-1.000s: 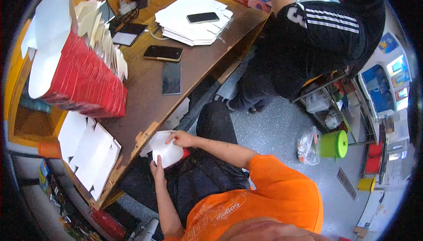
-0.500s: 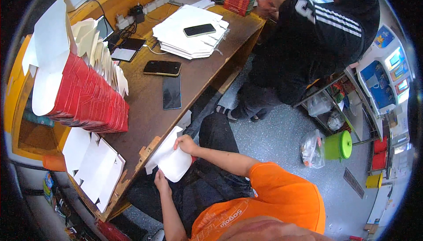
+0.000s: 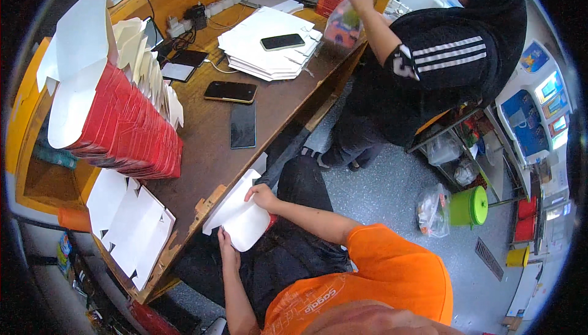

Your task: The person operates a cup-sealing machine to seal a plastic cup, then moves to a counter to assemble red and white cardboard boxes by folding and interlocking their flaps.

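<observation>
Over my lap, at the desk's near edge, I hold a white cardboard box blank [image 3: 244,229] with a rounded flap and some red showing at its right side. My left hand [image 3: 228,247] grips its lower left edge, fingers partly behind the card. Across the upper right part, my right hand [image 3: 263,198] has its fingers closed on the blank. Left of my hands, a tall nested stack of red folded boxes [image 3: 131,133] with white insides leans on the desk. Flat white box blanks [image 3: 136,231] lie at the desk's near left corner.
The brown desk [image 3: 202,142] also bears a pile of white blanks [image 3: 245,50] with a phone [image 3: 282,42] on it, and other phones [image 3: 229,92]. A person in black [image 3: 422,83] stands at the far right, holding a clear bag [image 3: 344,25]. A green bucket [image 3: 468,205] stands on the floor.
The person in black has brought a clear bag with colourful contents lower, beside the desk. My hands keep hold of the box blank, with only a slight shift; the view has moved a little.
</observation>
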A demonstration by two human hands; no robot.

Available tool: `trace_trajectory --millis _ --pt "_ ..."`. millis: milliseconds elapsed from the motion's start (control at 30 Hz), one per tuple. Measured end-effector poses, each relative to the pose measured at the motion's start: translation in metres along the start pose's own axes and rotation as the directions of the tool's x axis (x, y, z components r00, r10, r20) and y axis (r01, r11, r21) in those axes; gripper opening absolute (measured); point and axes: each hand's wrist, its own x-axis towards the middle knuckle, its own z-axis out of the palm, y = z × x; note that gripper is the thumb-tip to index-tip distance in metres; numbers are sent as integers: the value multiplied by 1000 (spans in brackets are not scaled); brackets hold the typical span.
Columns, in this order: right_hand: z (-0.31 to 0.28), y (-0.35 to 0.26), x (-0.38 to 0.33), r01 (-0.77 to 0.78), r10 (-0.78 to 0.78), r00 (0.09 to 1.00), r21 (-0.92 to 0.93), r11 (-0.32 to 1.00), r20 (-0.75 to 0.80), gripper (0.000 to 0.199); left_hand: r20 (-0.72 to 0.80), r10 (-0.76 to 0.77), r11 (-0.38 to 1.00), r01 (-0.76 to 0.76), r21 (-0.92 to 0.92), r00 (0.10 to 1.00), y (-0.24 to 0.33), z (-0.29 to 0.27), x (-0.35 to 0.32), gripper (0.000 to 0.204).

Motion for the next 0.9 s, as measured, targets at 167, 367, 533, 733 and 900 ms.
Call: trace_trajectory --millis 167,367,533,733,900 --pt "11 24 0 214 -206 966 -40 976 158 43 -13 -88 996 88 -1 996 10 4 -7 67" --pt "25 6 -27 331 -264 926 -242 912 271 48 -309 -128 986 155 65 942 -5 -15 6 56" --pt "23 45 -7 481 -172 861 -656 582 478 45 -461 201 932 -24 362 864 -75 -52 50 46" --pt "7 28 -19 521 -157 815 -587 620 558 39 -98 158 841 -82 534 983 -25 -18 9 30" --pt "-4 7 -27 379 -318 784 -5 925 534 75 -110 401 713 -234 661 909 0 -6 -11 25"
